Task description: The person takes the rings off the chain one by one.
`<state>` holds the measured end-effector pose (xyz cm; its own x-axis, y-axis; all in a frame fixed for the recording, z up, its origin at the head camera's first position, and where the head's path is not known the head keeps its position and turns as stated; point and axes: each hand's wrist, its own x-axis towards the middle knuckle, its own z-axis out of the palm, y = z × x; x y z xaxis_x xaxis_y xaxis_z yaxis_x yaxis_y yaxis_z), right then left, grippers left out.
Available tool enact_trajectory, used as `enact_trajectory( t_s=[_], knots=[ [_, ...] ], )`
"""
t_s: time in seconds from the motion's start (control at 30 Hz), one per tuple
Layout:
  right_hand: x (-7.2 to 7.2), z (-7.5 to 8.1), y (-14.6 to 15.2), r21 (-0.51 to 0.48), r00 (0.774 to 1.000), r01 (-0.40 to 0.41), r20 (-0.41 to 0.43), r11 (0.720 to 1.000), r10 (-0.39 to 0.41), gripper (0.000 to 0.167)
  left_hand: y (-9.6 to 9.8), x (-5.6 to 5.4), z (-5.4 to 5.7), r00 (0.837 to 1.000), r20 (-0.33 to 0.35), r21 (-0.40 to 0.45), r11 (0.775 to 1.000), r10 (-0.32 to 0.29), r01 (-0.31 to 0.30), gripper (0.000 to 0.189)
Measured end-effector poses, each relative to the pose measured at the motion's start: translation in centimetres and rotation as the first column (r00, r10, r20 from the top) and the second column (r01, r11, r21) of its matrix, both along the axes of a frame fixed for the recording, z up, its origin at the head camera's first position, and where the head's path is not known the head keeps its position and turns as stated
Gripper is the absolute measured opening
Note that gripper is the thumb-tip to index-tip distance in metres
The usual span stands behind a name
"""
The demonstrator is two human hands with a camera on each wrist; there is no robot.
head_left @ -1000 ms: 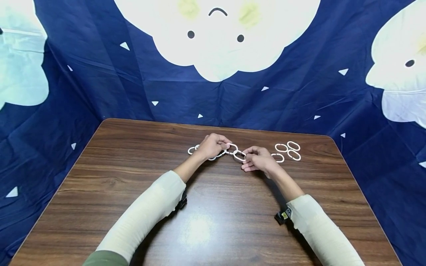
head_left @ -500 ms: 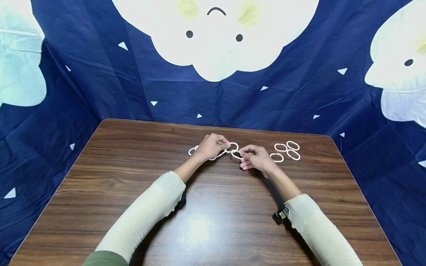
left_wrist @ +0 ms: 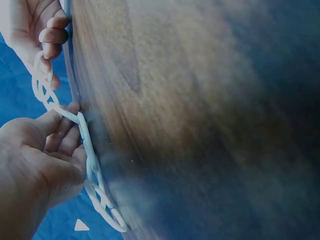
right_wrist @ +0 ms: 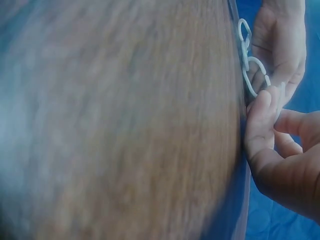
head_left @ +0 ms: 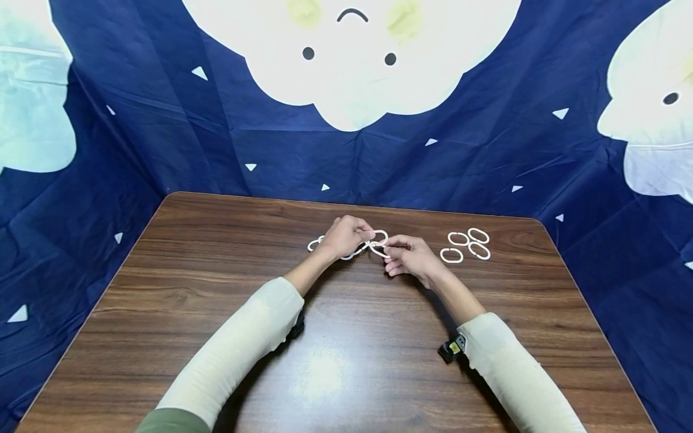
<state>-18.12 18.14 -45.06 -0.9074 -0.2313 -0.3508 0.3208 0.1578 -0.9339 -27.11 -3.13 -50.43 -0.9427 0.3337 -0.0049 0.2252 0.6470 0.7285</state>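
Near the far edge of the table [head_left: 243, 349], the white chain [left_wrist: 86, 135] is pinched by the left hand [head_left: 341, 237], a link [right_wrist: 281, 99] by the right hand [head_left: 412, 258], and a join could be unhooked if twisted too hard

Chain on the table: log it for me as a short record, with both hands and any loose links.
Chain: white oval links, running to both sides of the left hand
Left hand: pinches a link of the chain
Right hand: pinches a white link near the left fingertips
Joint: that link overlaps the chain; whether it is fully hooked in, cannot tell
Loose links: four, close together to the right of the right hand
Surface: brown wood-grain table
Backdrop: blue cloth with white clouds
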Motion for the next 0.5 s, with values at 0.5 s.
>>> enact_trajectory(
  t_s=[0.5],
  knots=[
    [-0.12,-0.06,-0.83,-0.172,0.994,0.039,0.108,0.984,-0.021,0.013,0.1,0.01,0.27,1.0,0.009,-0.002,1.0,0.025,-0.025,0.01]
  ],
)
